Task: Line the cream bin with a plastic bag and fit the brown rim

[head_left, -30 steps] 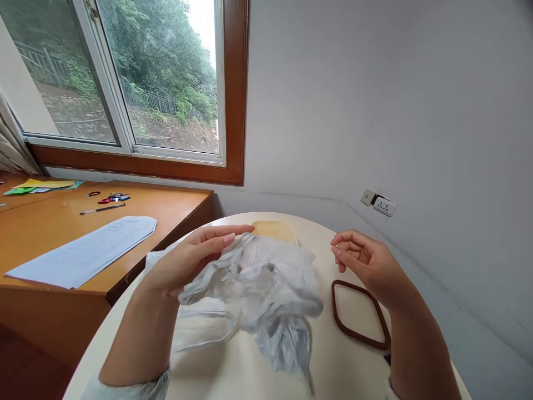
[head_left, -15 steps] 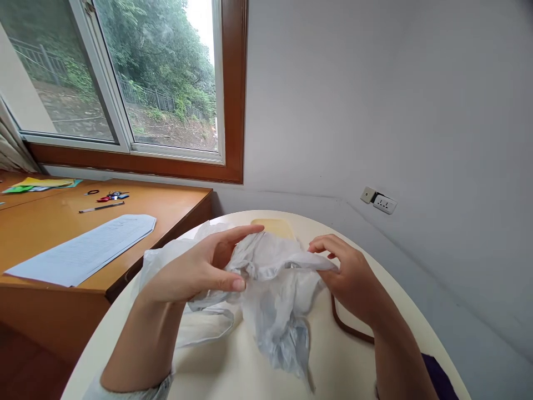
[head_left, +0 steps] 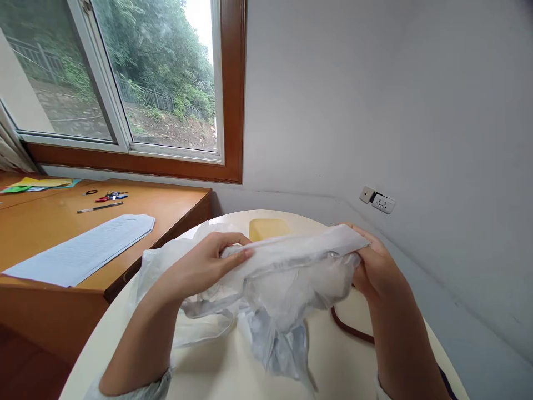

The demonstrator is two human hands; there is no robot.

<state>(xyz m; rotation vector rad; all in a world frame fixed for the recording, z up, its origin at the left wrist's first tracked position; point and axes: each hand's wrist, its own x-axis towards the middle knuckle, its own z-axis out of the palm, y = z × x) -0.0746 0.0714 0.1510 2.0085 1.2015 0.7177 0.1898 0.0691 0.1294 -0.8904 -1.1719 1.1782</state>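
Plastic bag (head_left: pixel 291 278): white, thin, cloudy, half see-through, heavily creased. Hangs above the pale round desk (head_left: pixel 333 366), stretched between left hand (head_left: pixel 204 261) and right hand (head_left: pixel 377 264). Runs in a smooth, flattened band along the upper edge, rising toward the right; sags below into folds, with a greyish bunched tail reaching down. Cannot tell whether touching the desk. Pinched at the left end between thumb and fingers of the left hand; gripped at the right end by bent fingers of the right, tips mostly hidden by film. More pale film (head_left: pixel 162 261) beside the left hand; cannot tell whether part of the same bag. Yellow tray (head_left: pixel 268 228) just behind. Brown curved strip (head_left: pixel 353 331) near the right hand. Printed sheets (head_left: pixel 91 250) on the wooden desk (head_left: pixel 175 200), text too small to read.
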